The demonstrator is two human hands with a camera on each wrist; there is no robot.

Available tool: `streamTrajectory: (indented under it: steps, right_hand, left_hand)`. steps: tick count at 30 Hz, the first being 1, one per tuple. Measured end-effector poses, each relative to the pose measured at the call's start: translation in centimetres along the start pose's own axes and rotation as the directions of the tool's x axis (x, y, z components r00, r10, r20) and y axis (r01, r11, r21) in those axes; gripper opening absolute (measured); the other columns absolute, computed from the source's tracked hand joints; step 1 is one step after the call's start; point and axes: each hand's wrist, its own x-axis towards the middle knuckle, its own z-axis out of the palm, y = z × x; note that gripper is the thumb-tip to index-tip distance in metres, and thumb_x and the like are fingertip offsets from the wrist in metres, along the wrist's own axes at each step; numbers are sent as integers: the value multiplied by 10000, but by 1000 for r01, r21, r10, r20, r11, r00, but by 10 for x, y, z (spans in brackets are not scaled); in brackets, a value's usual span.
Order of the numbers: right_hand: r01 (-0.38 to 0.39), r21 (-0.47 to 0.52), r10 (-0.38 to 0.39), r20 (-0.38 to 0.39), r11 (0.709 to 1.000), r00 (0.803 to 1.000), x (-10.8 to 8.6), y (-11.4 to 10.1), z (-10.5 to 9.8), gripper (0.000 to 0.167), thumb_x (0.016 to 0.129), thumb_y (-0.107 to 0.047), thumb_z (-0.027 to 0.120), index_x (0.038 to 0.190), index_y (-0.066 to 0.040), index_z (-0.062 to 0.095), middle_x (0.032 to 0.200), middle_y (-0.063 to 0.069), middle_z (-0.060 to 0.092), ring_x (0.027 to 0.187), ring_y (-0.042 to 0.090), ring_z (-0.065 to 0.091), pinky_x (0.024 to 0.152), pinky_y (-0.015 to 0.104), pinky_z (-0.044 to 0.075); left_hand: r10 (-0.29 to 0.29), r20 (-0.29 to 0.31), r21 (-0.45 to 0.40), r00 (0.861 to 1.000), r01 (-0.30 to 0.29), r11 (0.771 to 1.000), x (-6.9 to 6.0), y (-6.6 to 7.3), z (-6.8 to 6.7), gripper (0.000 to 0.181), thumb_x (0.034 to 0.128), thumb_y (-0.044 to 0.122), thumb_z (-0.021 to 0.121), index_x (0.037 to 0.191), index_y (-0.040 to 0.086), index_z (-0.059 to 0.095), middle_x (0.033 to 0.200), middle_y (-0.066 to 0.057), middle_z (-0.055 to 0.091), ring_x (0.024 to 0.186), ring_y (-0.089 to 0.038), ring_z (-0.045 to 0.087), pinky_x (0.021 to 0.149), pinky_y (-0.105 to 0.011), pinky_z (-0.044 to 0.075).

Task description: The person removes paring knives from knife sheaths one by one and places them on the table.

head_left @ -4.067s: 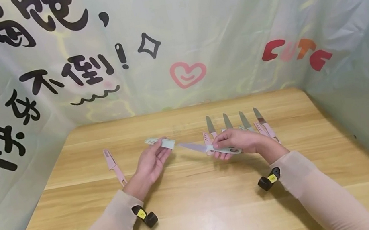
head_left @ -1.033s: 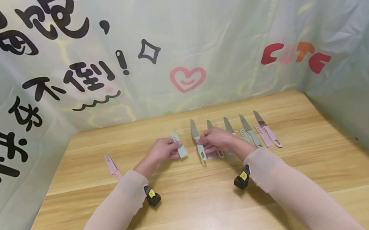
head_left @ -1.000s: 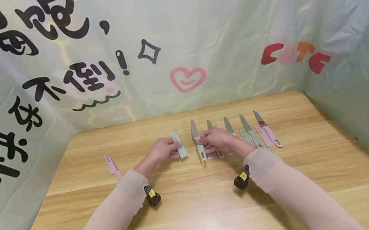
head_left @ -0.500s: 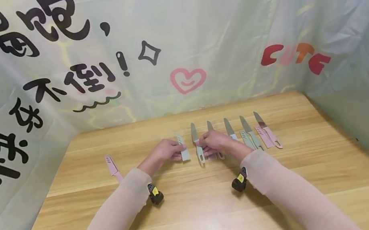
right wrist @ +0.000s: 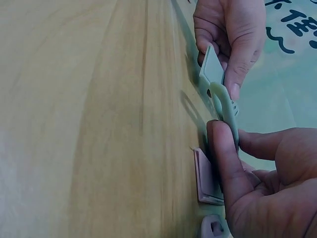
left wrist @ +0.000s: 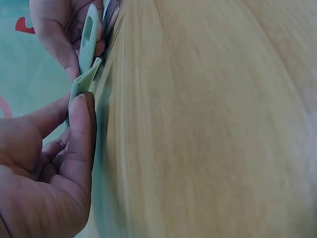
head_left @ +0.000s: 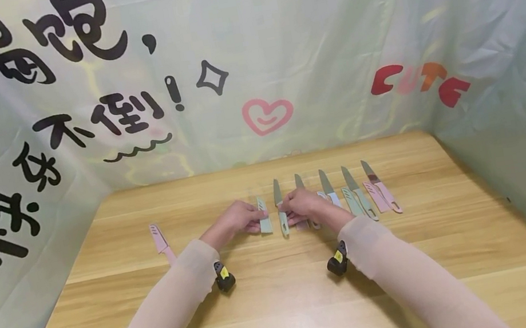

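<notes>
In the head view my left hand (head_left: 238, 218) pinches a pale green blade sheath (head_left: 266, 225) between thumb and fingers, just above the tabletop. Close to its right, my right hand (head_left: 305, 205) pinches a small knife (head_left: 284, 226) by its pale green handle, the bare blade pointing to the back of the table. Sheath and knife lie nearly parallel, with a narrow gap between them. The left wrist view shows the sheath's open end (left wrist: 87, 80) in the fingers; in the right wrist view the handle's looped end (right wrist: 224, 101) stands above the right fingertips.
Right of the hands lies a row of several unsheathed knives (head_left: 354, 186), sheaths beside them, including a pink sheath (head_left: 377, 198); the right hand partly covers the nearest. A pink sheathed knife (head_left: 160, 240) lies at the left. A printed cloth (head_left: 324, 32) surrounds the wooden table (head_left: 286, 299).
Earlier the blade tip pointed at the sheath's mouth in mid-air. Since then both hands have turned the pieces side by side, lowered them toward the table and drawn slightly closer together.
</notes>
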Motion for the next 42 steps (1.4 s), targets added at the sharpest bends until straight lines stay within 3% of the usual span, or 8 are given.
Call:
streamTrajectory:
  steps: [10,20,26,31,36,42]
  right_hand:
    - [-23,-90,19,-49,996,999,1,-3,7,170,973,-121,606,993,41,656,826,107,626,629,148,651,637,263,611]
    - [13,-187,-29,-82,982,996,0,-3,10,155,960,-113,632,873,12,660,685,71,621,559,140,629,565,246,592]
    - [25,-252,-57,-119,967,991,0,-5,11,156,943,-115,656,832,-6,664,696,84,653,549,136,632,552,242,590]
    - [27,-345,-87,-160,938,983,-2,-6,11,174,917,-156,699,804,-25,675,686,76,669,562,146,651,574,252,581]
    - [32,-458,-137,-196,888,971,-5,-7,11,206,887,-211,736,754,-65,676,644,45,663,559,148,634,613,270,535]
    - [48,-547,-182,-195,836,964,-4,-7,12,253,886,-237,734,703,-80,658,602,17,650,540,140,629,607,282,514]
  left_hand:
    - [-22,19,8,1000,22,1000,1,1,0,271,913,179,712,1027,-66,695,733,-73,658,596,-110,611,590,-216,592]
    - [-19,-17,100,1000,21,995,-2,5,5,195,911,174,712,855,-5,660,640,-35,603,539,-91,585,534,-193,568]
    - [-9,-46,175,999,17,984,-3,6,6,216,912,192,713,839,1,644,622,-36,602,507,-88,571,490,-177,539]
    - [18,-57,275,998,-2,961,-5,8,9,233,917,212,709,846,8,622,606,-37,605,486,-88,556,467,-173,514]
    - [64,-77,385,995,-29,922,-8,9,9,274,921,245,704,786,27,606,586,-30,621,480,-88,562,463,-180,491]
    - [96,-87,423,992,-50,905,-12,10,9,286,917,249,708,767,35,592,610,-40,649,486,-97,591,469,-196,522]
